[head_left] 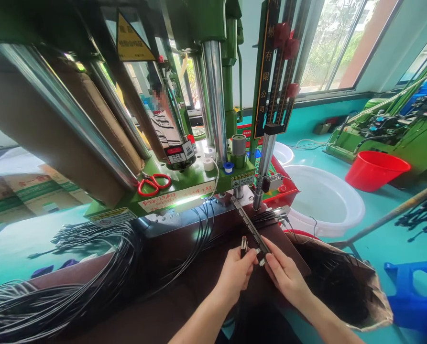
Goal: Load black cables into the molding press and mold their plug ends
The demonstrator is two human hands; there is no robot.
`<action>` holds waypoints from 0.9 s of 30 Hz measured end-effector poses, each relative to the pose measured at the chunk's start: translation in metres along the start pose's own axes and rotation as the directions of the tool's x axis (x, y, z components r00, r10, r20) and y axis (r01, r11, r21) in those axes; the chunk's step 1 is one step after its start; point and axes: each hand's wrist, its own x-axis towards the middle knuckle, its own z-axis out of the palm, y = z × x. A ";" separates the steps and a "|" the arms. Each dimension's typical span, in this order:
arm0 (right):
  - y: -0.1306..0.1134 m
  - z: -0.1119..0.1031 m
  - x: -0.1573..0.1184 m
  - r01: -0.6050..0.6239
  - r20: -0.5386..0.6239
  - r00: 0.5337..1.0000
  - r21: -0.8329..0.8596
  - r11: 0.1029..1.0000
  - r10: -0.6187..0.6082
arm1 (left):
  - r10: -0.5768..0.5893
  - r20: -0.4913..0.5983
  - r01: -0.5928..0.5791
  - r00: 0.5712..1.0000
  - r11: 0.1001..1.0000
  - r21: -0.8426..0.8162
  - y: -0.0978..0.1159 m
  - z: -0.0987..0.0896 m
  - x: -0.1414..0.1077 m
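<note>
your left grip (236,270) pinches the plug (244,243) above the worktop (199,274), likely light and rigid; hold its black body, sparing the metal tip. your right grip (284,274) pinches the bar's (248,221) near end, probably stiff. your forearms angle inward, hands close together.

Looks like a factory wkshp: big green machine (213,21) w/ steel columns (213,91) + warning label (132,43) approx. 11 o'clock, cable bundles (122,265) at 8, 2nd green machine (396,153) at 3.
</note>
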 end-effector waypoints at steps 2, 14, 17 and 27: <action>0.001 0.001 0.000 0.001 -0.014 1.000 -0.010 1.000 -0.001 | 0.031 0.015 -0.030 0.999 0.999 -0.014 -0.003 -0.002 0.001; -0.004 0.004 0.000 -0.086 -0.064 0.994 0.117 0.989 0.094 | 0.189 -0.039 -0.186 0.981 0.980 0.070 -0.009 -0.002 0.008; -0.009 0.003 -0.001 -0.110 -0.116 0.983 0.232 0.967 0.140 | 0.230 -0.131 -0.246 0.964 0.961 -0.123 0.002 -0.013 0.005; -0.009 -0.003 -0.002 -0.122 -0.055 0.989 0.208 0.970 0.136 | 0.092 -0.110 -0.122 0.990 0.942 -0.311 -0.003 -0.003 0.006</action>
